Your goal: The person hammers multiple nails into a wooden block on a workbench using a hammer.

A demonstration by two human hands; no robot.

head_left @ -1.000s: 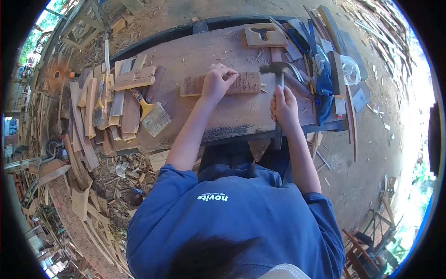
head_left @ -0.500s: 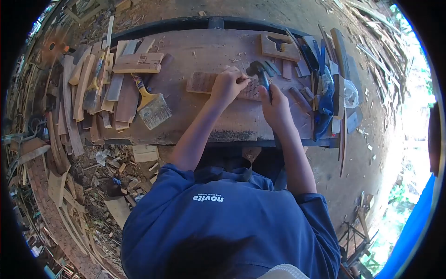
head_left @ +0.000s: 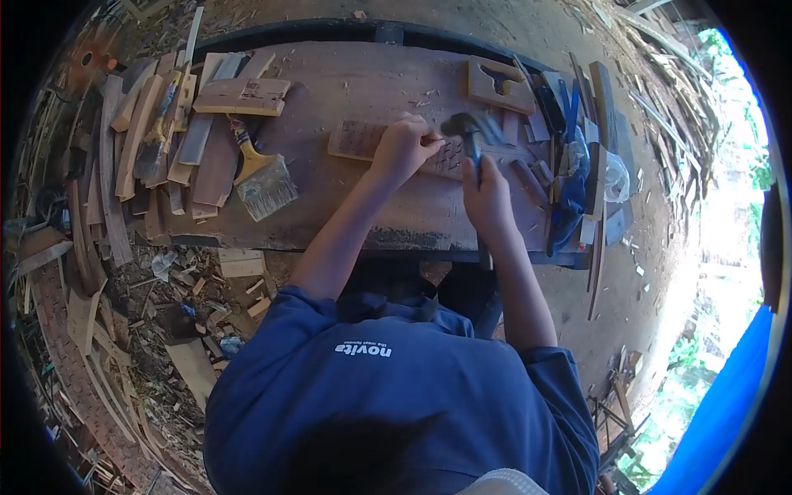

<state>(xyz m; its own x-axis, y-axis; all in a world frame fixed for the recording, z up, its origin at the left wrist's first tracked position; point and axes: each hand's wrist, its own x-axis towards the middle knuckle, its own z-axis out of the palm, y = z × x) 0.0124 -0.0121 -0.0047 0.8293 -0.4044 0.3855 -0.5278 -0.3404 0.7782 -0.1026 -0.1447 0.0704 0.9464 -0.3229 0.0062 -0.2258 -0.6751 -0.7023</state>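
My right hand (head_left: 487, 196) is wrapped round the handle of a claw hammer (head_left: 473, 126), whose head is up and slightly blurred. A narrow wooden board (head_left: 353, 139) lies across the middle of the workbench, its top dotted with rows of small dark marks. Over that board is my left hand (head_left: 404, 147), thumb and fingertips pinched together close to the hammer head. Whatever is between those fingertips is too small to make out. Part of the board is hidden behind my left hand.
Wood offcuts (head_left: 202, 136) and a wide paintbrush (head_left: 262, 186) lie on the left of the workbench (head_left: 330, 223). On the right are a cut-out wooden block (head_left: 501, 87), a blue cloth (head_left: 571, 194) and a plastic bag (head_left: 616, 177). Scraps (head_left: 194, 293) litter the ground.
The hammer head has shifted slightly right and blurred, with more of its handle showing below my right hand. My left hand stays pinched over the board. The whole view has shifted a little.
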